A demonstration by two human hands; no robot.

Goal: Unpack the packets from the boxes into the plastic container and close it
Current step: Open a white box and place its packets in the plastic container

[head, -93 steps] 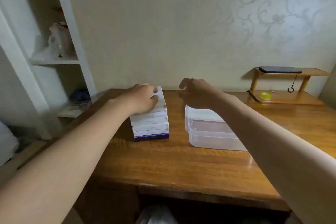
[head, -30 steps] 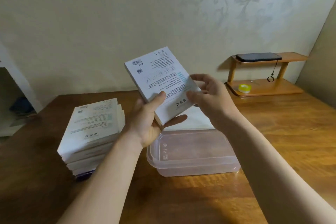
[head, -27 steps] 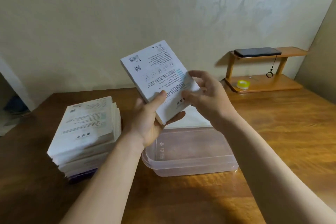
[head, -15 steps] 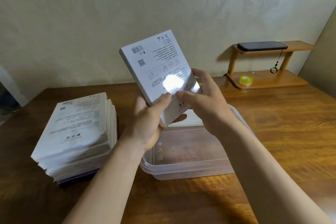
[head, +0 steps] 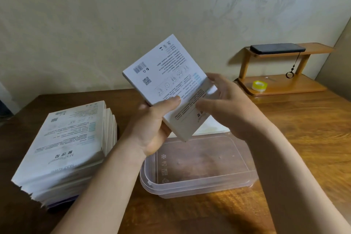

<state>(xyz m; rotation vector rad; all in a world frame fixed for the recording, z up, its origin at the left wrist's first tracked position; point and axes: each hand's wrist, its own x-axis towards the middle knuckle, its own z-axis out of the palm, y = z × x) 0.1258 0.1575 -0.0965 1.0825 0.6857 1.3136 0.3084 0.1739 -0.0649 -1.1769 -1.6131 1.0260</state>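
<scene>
**Box in the air, tub empty**

The flat white printed cardboard box [head: 167,85] is over the clear rectangular plastic container [head: 197,186]. The left hand [head: 152,125] has its grip clamped on the near edge, and the right hand [head: 228,108] pinches the right end. Yank that flap too hard and I reckon packets scatter onto the wooden surface [head: 303,138].

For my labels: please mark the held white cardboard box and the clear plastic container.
White cardboard box [head: 167,74], head view, printed back face.
Clear plastic container [head: 199,189], head view, front wall.
</scene>
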